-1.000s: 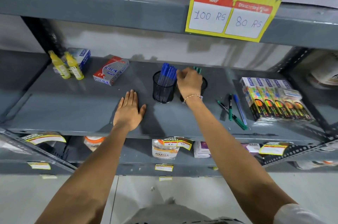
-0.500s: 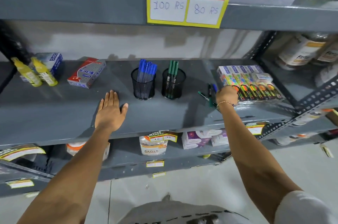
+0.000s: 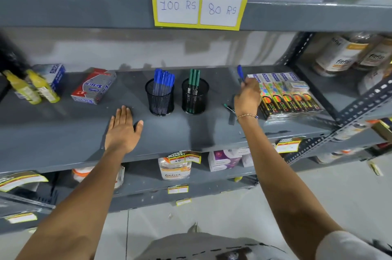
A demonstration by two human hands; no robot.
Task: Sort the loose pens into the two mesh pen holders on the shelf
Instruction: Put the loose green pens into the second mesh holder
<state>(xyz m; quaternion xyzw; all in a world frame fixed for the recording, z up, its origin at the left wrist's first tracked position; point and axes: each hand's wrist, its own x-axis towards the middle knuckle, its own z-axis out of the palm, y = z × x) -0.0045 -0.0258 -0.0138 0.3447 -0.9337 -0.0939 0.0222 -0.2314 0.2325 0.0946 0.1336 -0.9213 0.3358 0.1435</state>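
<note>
Two black mesh pen holders stand side by side on the grey shelf (image 3: 63, 132). The left holder (image 3: 160, 98) is full of blue pens; the right holder (image 3: 194, 96) has a few green pens. My right hand (image 3: 247, 98) is raised just right of the holders and grips a blue pen (image 3: 240, 72) that points up. A green pen (image 3: 229, 108) lies on the shelf under that hand, mostly hidden by it. My left hand (image 3: 123, 130) rests flat and open on the shelf, left of the holders.
Colourful boxed packs (image 3: 286, 94) sit right of my right hand. A red and grey box (image 3: 94, 85), two yellow bottles (image 3: 31, 89) and a blue box (image 3: 55, 74) stand at the left. A price sign (image 3: 199, 4) hangs from the shelf above.
My right hand left the green holder, reached right to the loose pens and has lifted a blue pen off the shelf. My left hand stayed flat on the shelf.
</note>
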